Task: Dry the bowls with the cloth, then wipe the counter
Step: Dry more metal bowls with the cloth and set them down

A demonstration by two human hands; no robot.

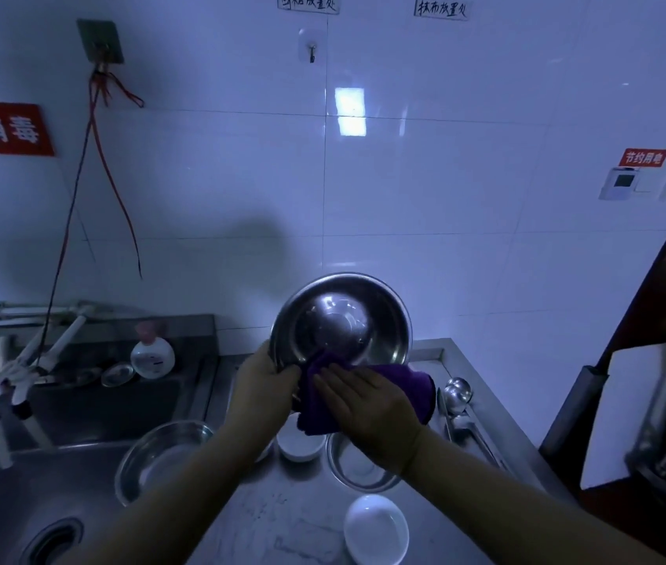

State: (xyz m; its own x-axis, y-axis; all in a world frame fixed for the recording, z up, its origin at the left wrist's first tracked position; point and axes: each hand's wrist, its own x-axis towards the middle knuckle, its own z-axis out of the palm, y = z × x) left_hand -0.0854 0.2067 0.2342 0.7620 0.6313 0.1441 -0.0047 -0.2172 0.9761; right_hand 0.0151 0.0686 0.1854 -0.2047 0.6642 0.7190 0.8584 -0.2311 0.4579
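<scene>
A large steel bowl (343, 320) is held up over the counter, tilted so its inside faces me. My left hand (264, 381) grips its lower left rim. My right hand (368, 405) presses a purple cloth (412, 387) against the bowl's lower edge, the cloth draped over the rim. On the steel counter (282, 519) below lie a steel bowl (359, 466) under my right wrist, a white bowl (300, 444) partly hidden by the cloth, and another white bowl (376, 530) nearer me. A further steel bowl (160, 454) sits at the sink's edge.
A sink (37, 483) with a drain and a faucet (25, 373) lies to the left. A soap bottle (152, 354) and a small dish stand behind it. Ladles (456, 395) rest on the counter's right side. A dark cabinet (657, 360) stands at the right.
</scene>
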